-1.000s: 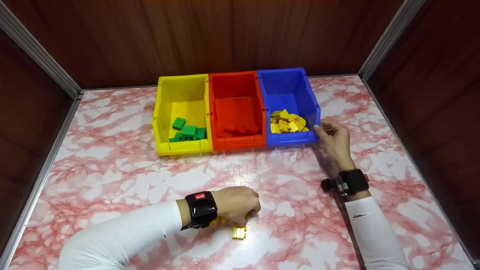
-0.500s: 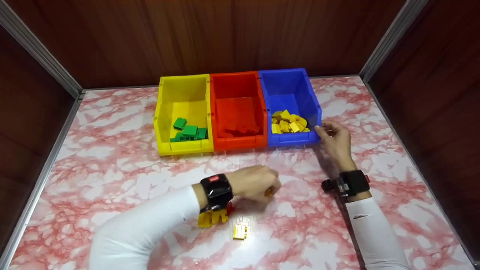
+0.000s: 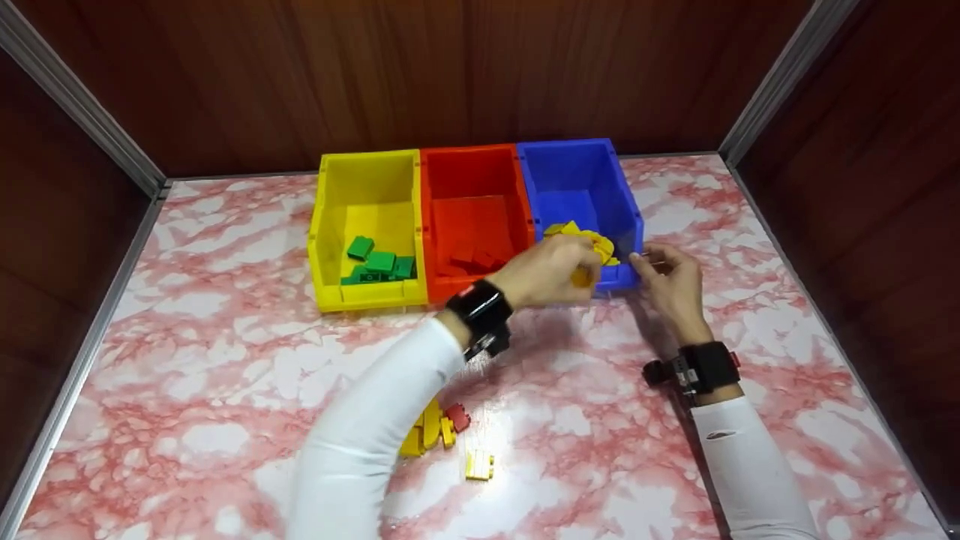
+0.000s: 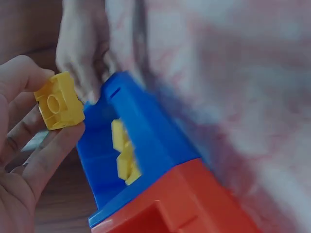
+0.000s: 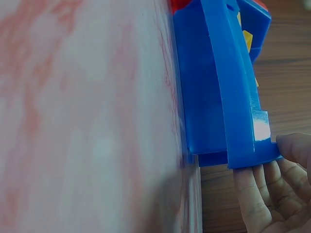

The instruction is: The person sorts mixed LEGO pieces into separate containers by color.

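Note:
My left hand (image 3: 553, 271) pinches a yellow building brick (image 4: 62, 101) between thumb and fingers, at the front of the blue bin (image 3: 568, 201). In the left wrist view the brick's hollow underside with its round tube faces the camera. Yellow bricks (image 3: 602, 246) lie inside that bin, partly hidden by the left hand in the head view. My right hand (image 3: 671, 289) holds the bin's front right corner. The right wrist view has its thumb (image 5: 294, 146) at the rim and its fingers against the outer side.
A red bin (image 3: 472, 217) with red bricks and a yellow bin (image 3: 379, 176) with green bricks stand left of the blue one. Nearer on the marbled table lie a yellow brick (image 3: 478, 465), a red brick (image 3: 457, 416) and a yellow group (image 3: 429, 429), partly behind the left sleeve.
My left hand has lifted away from the loose bricks and travelled forward and right to the blue bin, carrying a yellow brick. The right hand stays at the bin's corner.

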A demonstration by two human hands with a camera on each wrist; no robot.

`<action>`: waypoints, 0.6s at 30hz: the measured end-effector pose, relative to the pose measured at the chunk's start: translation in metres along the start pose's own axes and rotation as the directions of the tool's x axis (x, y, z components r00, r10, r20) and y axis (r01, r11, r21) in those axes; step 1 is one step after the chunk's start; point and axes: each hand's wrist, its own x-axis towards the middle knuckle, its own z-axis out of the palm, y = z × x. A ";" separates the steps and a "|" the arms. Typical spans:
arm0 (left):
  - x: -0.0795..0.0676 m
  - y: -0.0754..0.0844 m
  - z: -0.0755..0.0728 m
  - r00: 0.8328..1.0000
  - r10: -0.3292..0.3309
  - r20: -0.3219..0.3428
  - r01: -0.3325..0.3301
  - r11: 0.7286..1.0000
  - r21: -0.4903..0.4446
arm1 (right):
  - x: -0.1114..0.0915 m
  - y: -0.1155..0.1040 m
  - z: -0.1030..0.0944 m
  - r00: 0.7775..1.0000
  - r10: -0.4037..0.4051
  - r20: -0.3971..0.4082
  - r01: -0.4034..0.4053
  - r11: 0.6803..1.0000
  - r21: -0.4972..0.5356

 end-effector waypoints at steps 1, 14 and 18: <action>0.006 -0.002 -0.001 0.999 0.005 -0.038 -0.005 1.000 0.001 | 0.000 0.000 -0.001 1.000 -0.001 0.001 0.001 1.000 0.002; 0.056 -0.020 0.024 0.983 -0.133 -0.128 0.162 0.956 0.247 | 0.000 0.000 -0.001 0.998 0.045 0.031 -0.046 0.999 0.019; 0.057 -0.030 0.024 0.976 -0.170 -0.138 0.199 0.951 0.236 | 0.000 0.001 0.001 1.000 0.014 0.018 -0.015 0.999 0.033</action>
